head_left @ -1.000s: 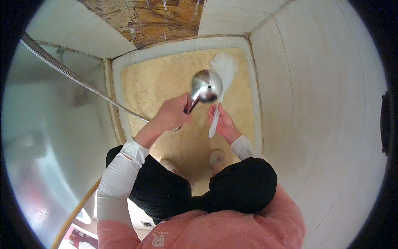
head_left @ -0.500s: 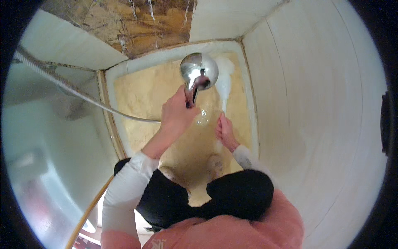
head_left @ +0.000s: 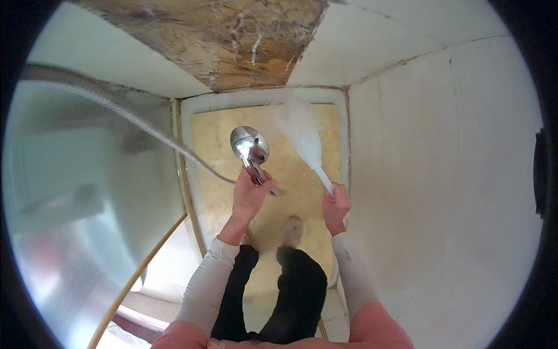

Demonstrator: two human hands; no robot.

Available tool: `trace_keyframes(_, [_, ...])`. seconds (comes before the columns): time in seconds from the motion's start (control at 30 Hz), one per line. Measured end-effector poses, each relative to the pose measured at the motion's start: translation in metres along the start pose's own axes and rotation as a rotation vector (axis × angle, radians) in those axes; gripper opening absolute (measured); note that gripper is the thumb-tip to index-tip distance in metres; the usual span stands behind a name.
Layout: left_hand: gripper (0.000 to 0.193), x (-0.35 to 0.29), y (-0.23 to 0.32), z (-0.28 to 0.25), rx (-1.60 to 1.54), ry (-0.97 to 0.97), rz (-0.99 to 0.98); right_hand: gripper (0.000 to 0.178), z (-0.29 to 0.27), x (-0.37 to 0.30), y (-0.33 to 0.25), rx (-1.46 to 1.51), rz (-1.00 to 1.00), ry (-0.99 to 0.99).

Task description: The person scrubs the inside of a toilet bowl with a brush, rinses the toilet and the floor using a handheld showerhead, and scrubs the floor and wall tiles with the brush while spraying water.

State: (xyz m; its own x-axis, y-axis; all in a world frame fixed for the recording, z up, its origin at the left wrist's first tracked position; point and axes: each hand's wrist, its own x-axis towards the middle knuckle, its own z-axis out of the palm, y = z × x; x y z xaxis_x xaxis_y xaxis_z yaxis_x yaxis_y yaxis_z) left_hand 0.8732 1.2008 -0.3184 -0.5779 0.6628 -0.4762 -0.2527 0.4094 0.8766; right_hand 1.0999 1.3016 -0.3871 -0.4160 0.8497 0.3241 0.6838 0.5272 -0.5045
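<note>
My left hand (head_left: 251, 192) is wrapped round the handle of a chrome shower head (head_left: 250, 144), held over the yellowish floor of the shower stall. A grey metal hose (head_left: 145, 125) arcs in from the left toward that hand. In my closed right hand (head_left: 336, 205) is the thin handle of a white toilet brush (head_left: 309, 148). Its pale head points away from me toward the far wall and is smeared by motion, so the bristles do not show clearly. The shower head and the brush are apart, side by side.
I stand on the yellowish floor panel (head_left: 215, 139), my feet below my hands. A pale wall (head_left: 418, 174) rises close on the right. At the back is a bare brown wall patch (head_left: 232, 41). Glossy panels (head_left: 75, 174) and a wooden-coloured edge strip (head_left: 139, 270) border the left.
I have straightened up from a crouch. The shower head has come nearer and to the left. The brush is lifted and tilted, its handle moved nearer and to the right.
</note>
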Motion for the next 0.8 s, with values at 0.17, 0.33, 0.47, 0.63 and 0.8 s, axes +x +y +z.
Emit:
trace_keyframes(0.17, [0.033,-0.033,0.062,-0.006,0.090,0.013,0.053,0.015,-0.064,0.038,-0.032,-0.059,-0.071,-0.038])
trace_keyframes(0.33, [0.033,-0.074,0.128,-0.031,0.291,0.058,0.087,0.021,-0.112,0.037,-0.073,-0.140,-0.099,-0.060])
trace_keyframes(0.47, [0.033,-0.105,0.195,-0.034,0.364,0.083,0.136,0.018,-0.162,0.056,-0.108,-0.055,-0.034,-0.026])
trace_keyframes(0.63, [0.034,-0.158,0.259,-0.039,0.390,0.096,0.224,0.020,-0.177,0.032,-0.124,0.530,0.520,-0.221])
trace_keyframes(0.8, [0.038,-0.229,0.347,-0.057,0.379,0.053,0.433,0.025,-0.232,0.008,-0.171,0.823,0.709,-0.193])
